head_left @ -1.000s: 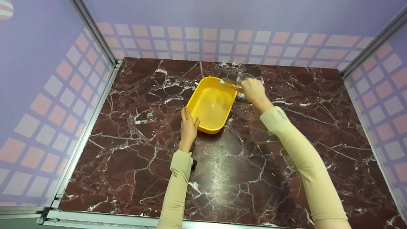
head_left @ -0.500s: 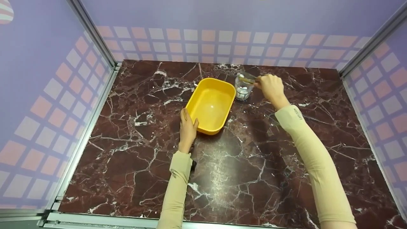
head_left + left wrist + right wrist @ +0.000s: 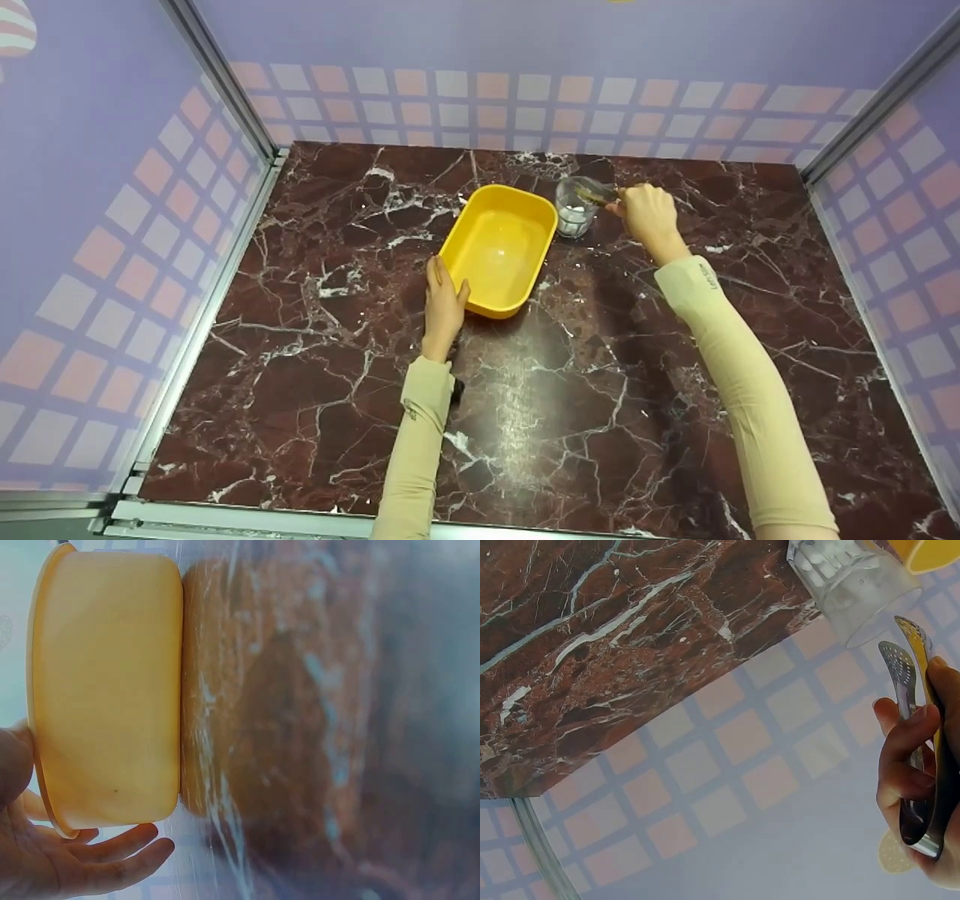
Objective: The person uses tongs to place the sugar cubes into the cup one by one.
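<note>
A yellow plastic tub point(image 3: 499, 251) stands on the marbled tabletop. My left hand point(image 3: 444, 309) grips its near left corner, with the thumb at the rim and the fingers along the outer wall, as the left wrist view point(image 3: 75, 859) also shows. Metal tongs point(image 3: 922, 727) with perforated ends are held in my right hand point(image 3: 649, 217). Their tips are spread apart, with nothing seen between them, at the mouth of a clear glass point(image 3: 576, 210). Several white lumps point(image 3: 574, 219) lie in the glass, just right of the tub.
Dark red marbled tabletop point(image 3: 337, 420) surrounds the tub and glass. A purple back wall point(image 3: 495, 90) with checked tiles rises behind them. Metal framing point(image 3: 225, 514) runs along the table's front edge.
My right hand has moved right with the tongs, from over the tub to the glass. A white lump at their tips has left them over the glass. The left hand stays put.
</note>
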A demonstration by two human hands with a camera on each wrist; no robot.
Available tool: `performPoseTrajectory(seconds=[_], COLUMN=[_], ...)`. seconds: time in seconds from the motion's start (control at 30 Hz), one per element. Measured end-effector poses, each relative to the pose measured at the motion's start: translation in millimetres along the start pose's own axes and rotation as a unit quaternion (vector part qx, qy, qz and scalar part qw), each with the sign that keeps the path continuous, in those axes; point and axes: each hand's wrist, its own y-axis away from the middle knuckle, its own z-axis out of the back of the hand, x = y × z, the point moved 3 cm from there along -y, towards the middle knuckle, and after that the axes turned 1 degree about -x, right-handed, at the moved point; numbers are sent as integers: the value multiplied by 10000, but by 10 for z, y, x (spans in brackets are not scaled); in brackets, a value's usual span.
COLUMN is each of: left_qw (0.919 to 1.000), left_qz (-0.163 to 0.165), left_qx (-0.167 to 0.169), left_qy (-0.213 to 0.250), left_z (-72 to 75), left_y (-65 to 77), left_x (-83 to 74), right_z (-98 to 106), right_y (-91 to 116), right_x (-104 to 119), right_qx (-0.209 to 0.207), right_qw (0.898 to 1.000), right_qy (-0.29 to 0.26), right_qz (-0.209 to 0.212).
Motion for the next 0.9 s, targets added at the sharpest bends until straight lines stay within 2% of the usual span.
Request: performPoseTrajectory(seconds=[0.1, 0.13, 0.2, 0.33, 0.37, 0.47, 0.67, 0.9], left_qw=[9998, 9997, 9995, 9997, 9999, 9996, 9992, 9998], left_qz=[-15, -102, -145, -169, -112, -202, -303, -175], left_qx=[-38, -155, -200, -182, -91, -155, -228, -122], left_qy=[215, 128, 194, -28, 61, -114, -124, -21], left_z=[-26, -93, -103, -83, -18, -7, -7, -2], left_y=[-6, -26, -25, -23, -3, 5, 9, 13], left_x=[29, 98, 109, 75, 5, -16, -14, -3], right_z=[3, 3, 1, -11, -16, -22, -2, -7], right_y=[9, 13, 25, 64, 78, 124, 247, 400], right_x=[4, 4, 4, -13, -19, -27, -59, -166], right_qx=[-51, -82, -157, -357, -390, -462, -362, -224], right_qw=[10000, 10000, 9998, 9985, 9979, 9959, 9908, 9875], right_qy=[-17, -31, -81, -403, -490, -741, -1223, -1389], right_qz=[-17, -17, -25, -135, -176, -257, -447, -708])
